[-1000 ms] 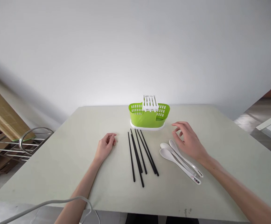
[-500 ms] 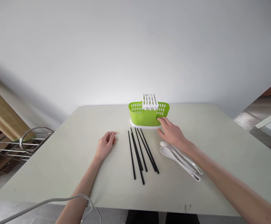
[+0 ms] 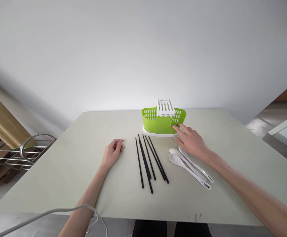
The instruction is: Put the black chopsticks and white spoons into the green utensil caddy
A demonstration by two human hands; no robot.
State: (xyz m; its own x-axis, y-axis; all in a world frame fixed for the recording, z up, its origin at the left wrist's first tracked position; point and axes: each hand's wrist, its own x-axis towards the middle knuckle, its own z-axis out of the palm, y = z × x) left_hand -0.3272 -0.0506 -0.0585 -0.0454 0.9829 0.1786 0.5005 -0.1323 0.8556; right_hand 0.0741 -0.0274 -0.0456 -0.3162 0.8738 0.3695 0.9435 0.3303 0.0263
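Observation:
A green cutlery basket (image 3: pixel 158 125) with a white slotted top and white base stands upright towards the back of the table. My right hand (image 3: pixel 192 140) has its fingertips over the low front rim at the basket's right end, the thumb lower down outside. On the left, my left hand (image 3: pixel 113 151) lies loosely curled on the table, thumb against the fingers and nothing visible in it. Several black chopsticks (image 3: pixel 147 161) lie fanned out between the hands. Below my right wrist rest three white spoons (image 3: pixel 186 166), handles pointing down to the right.
The pale table (image 3: pixel 59 174) reaches the white wall behind the basket. A grey cable (image 3: pixel 49 210) crosses my left forearm at the near edge. Beyond the left edge are a metal rack (image 3: pixel 32 148) and a long tan box (image 3: pixel 7 115).
The basket has shifted a little to the right together with my right hand. More of the spoons shows from under that hand. My left hand has stayed in place.

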